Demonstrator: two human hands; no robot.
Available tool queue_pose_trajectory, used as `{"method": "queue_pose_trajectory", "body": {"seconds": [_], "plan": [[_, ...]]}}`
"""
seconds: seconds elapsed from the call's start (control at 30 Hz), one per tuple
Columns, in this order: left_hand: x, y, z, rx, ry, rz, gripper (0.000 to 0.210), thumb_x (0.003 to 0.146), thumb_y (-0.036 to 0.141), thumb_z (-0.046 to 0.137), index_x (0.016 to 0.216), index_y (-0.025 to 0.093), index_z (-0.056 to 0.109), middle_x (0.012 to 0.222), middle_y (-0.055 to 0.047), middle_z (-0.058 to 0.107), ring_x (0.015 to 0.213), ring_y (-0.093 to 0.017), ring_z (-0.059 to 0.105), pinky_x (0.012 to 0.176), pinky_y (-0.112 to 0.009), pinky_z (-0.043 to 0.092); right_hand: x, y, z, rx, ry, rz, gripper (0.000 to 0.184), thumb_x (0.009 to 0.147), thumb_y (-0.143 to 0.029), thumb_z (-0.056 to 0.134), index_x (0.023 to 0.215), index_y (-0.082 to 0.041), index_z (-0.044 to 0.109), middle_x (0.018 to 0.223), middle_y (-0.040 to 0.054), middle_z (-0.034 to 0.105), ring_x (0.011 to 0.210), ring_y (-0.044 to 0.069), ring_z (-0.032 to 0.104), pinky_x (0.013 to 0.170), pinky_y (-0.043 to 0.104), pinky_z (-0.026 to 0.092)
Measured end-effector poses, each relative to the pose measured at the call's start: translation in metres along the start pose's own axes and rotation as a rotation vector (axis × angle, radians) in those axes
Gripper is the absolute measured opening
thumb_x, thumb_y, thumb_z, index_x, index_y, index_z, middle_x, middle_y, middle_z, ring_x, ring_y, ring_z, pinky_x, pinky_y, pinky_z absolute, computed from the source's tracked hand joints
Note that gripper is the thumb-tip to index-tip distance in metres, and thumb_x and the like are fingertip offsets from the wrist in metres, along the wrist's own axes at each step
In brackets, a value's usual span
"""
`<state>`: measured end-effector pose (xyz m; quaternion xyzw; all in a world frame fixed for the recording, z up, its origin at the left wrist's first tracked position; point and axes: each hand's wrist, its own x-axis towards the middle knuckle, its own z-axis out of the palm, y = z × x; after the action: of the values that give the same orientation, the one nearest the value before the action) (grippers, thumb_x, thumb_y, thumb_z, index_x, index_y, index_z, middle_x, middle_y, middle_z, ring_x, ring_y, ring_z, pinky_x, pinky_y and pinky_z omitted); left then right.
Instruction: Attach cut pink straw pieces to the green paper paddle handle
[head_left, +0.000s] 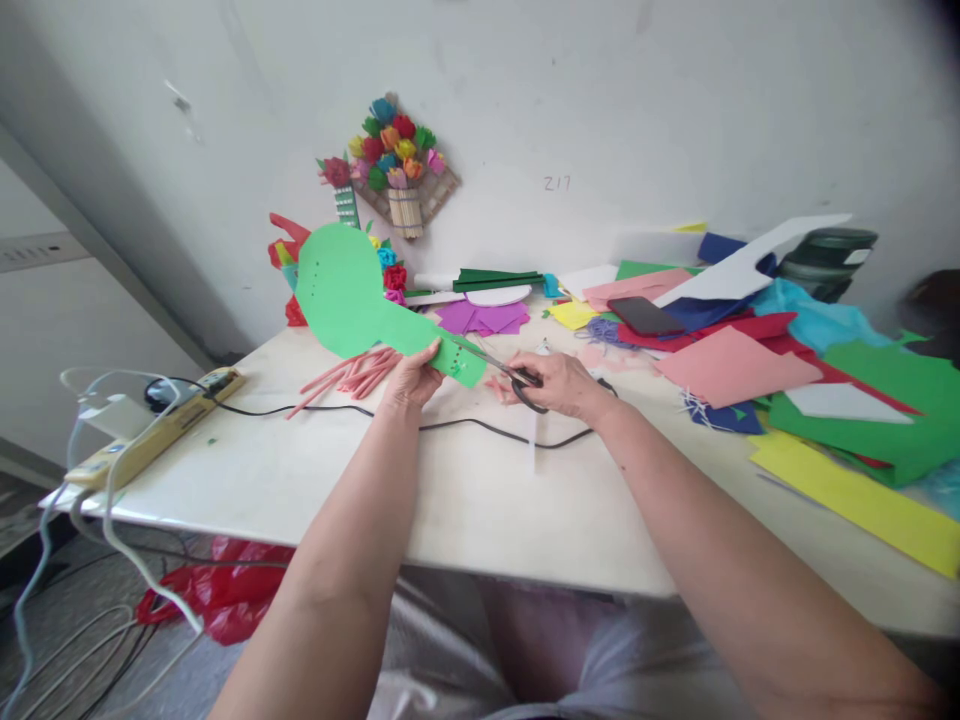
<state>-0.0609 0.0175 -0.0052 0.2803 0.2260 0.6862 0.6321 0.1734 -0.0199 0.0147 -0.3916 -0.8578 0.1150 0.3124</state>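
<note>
head view: a green paper sheet (349,297), broad and rounded at one end and narrowing to a strip, is held up over the white table (480,510), with small dark marks near both ends. the left hand (418,377) pinches the strip between thumb and fingers. the right hand (564,385) is curled around the black handles of the scissors (520,378), whose blades reach the strip's edge; how far they are parted i cannot tell. pink strips (360,372) lie loose near the left hand, and a black cable (480,424) runs across the table on the near side of both hands. farther back are purple paper pieces (484,318) and a phone (646,316). to the right, coloured sheets overlap, a yellow strip (862,500) nearest. paper flowers (394,145) show against the wall (600,100), and a power strip (154,430) sits at the left.
</note>
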Motion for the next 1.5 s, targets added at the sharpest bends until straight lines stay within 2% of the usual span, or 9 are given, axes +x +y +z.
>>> {"method": "queue_pose_trajectory", "body": {"seconds": [0.17,0.3,0.43,0.53,0.63,1.0,1.23,1.5], "plan": [[0.000,0.000,0.001,-0.004,0.020,0.002,0.036,0.070,-0.004,0.055,0.100,0.016,0.063,0.079,-0.002,0.069,0.070,-0.012,0.065,0.077,-0.025,0.051,0.002,0.004,0.003,0.101,-0.004,0.044,0.026,0.066,-0.031,0.063,0.090,-0.022,0.066,0.073,-0.0009,0.065,0.065,0.013,0.057,0.056,0.021,0.036],[0.001,-0.001,0.002,-0.007,0.026,-0.009,0.037,0.069,-0.004,0.056,0.100,0.015,0.062,0.079,-0.002,0.069,0.070,-0.012,0.065,0.078,-0.026,0.051,0.003,0.006,0.009,0.449,-0.063,0.104,0.030,0.063,-0.035,0.067,0.087,-0.017,0.065,0.072,0.0011,0.064,0.065,0.014,0.057,0.055,0.022,0.039],[0.001,-0.001,0.004,-0.006,0.013,-0.037,0.034,0.068,-0.004,0.057,0.097,0.013,0.063,0.077,-0.003,0.069,0.070,-0.013,0.065,0.082,-0.029,0.051,0.003,0.004,0.009,0.674,-0.173,0.184,0.034,0.062,-0.041,0.067,0.084,-0.014,0.063,0.064,-0.0007,0.060,0.053,0.009,0.050,0.046,0.020,0.035],[0.001,-0.001,0.006,0.000,0.033,-0.044,0.033,0.068,-0.004,0.057,0.096,0.013,0.063,0.075,-0.003,0.068,0.071,-0.014,0.065,0.082,-0.030,0.051,0.002,0.004,0.008,0.704,-0.211,0.215,0.034,0.065,-0.043,0.066,0.082,-0.014,0.063,0.061,-0.0013,0.057,0.044,0.006,0.042,0.040,0.019,0.031],[0.001,-0.001,0.007,0.013,0.057,-0.047,0.034,0.067,-0.003,0.058,0.096,0.014,0.063,0.076,-0.003,0.068,0.071,-0.015,0.065,0.082,-0.031,0.051,0.002,0.006,0.008,0.715,-0.220,0.220,0.034,0.065,-0.044,0.066,0.081,-0.014,0.062,0.062,-0.0011,0.057,0.042,0.004,0.038,0.038,0.019,0.030],[0.001,-0.002,0.008,0.042,0.036,-0.075,0.035,0.067,-0.005,0.057,0.097,0.013,0.061,0.074,-0.002,0.068,0.068,-0.014,0.065,0.083,-0.032,0.051,0.002,-0.008,0.004,0.742,-0.212,0.268,0.029,0.065,-0.035,0.066,0.083,-0.012,0.060,0.056,-0.0030,0.054,0.043,0.005,0.042,0.040,0.019,0.030],[0.002,-0.002,0.006,0.036,0.052,-0.063,0.040,0.065,-0.004,0.060,0.100,0.014,0.060,0.082,-0.003,0.069,0.071,-0.015,0.066,0.084,-0.032,0.051,0.003,-0.006,0.006,0.745,-0.198,0.257,0.033,0.064,-0.038,0.067,0.084,-0.012,0.062,0.057,-0.0015,0.057,0.045,0.007,0.045,0.039,0.019,0.029],[0.002,-0.001,0.006,0.038,0.065,-0.049,0.039,0.064,-0.005,0.060,0.099,0.014,0.060,0.082,-0.004,0.069,0.073,-0.016,0.066,0.084,-0.033,0.051,0.004,-0.004,0.008,0.772,-0.188,0.257,0.035,0.063,-0.040,0.068,0.083,-0.012,0.063,0.056,-0.0021,0.057,0.039,0.004,0.039,0.036,0.018,0.027]]}}
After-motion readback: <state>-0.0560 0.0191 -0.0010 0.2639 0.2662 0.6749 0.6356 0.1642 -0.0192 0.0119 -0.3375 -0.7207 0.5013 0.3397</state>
